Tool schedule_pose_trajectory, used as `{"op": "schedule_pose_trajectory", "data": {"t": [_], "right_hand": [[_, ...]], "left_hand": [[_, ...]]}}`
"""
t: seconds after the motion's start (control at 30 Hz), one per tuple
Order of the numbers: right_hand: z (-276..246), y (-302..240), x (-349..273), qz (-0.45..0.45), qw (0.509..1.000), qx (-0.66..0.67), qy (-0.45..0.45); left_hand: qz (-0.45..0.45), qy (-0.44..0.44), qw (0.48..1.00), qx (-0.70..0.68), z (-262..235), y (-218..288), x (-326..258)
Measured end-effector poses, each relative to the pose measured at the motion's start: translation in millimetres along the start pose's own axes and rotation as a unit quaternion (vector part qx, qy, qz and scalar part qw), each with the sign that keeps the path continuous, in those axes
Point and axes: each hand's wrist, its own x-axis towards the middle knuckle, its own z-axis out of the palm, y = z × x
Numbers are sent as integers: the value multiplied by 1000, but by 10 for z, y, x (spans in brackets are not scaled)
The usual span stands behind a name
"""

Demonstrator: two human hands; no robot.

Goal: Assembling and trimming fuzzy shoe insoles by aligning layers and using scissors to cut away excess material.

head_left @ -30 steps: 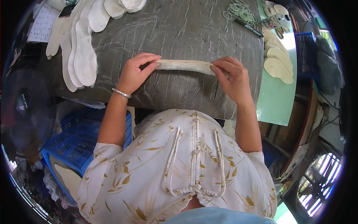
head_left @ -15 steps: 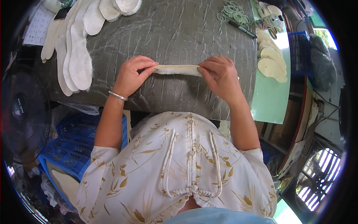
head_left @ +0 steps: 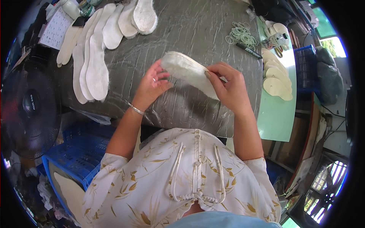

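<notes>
Both my hands hold one white fleecy insole (head_left: pixel 188 70) just above the grey crinkled table cover (head_left: pixel 190 26). My left hand (head_left: pixel 152 84) grips its toe end, fingers curled under the edge. My right hand (head_left: pixel 229 86) pinches its long side near the heel, thumb on top. The insole lies flat-side up and slants from upper left to lower right. A silver bangle sits on my left wrist.
A fanned row of white insoles (head_left: pixel 95 60) lies at the table's left, more at the top (head_left: pixel 138 17). Rubber bands (head_left: pixel 240 33) and a black marker (head_left: pixel 249 50) lie at upper right, cream insoles (head_left: pixel 276 79) on a green board. A black fan (head_left: pixel 28 106) and blue crate (head_left: pixel 81 155) stand lower left.
The insole was held edge-on and stretched level between both hands; now it is turned flat side up and slanted, and my hands have drawn closer together.
</notes>
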Motion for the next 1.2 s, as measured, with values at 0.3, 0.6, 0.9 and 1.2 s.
{"op": "schedule_pose_trajectory", "data": {"t": [0.3,0.6,0.9,1.2], "right_hand": [[-72,325,-204,113,879,455,82],[-374,397,-246,-4,920,368,133],[-76,749,-493,-104,987,-117,-24],[268,830,-500,-142,982,-125,19]], "left_hand": [[41,24,999,-16,899,648,140],[231,-7,829,508,851,868,31],[289,-73,700,649,771,361,91],[271,-113,679,673,820,236,109]]}}
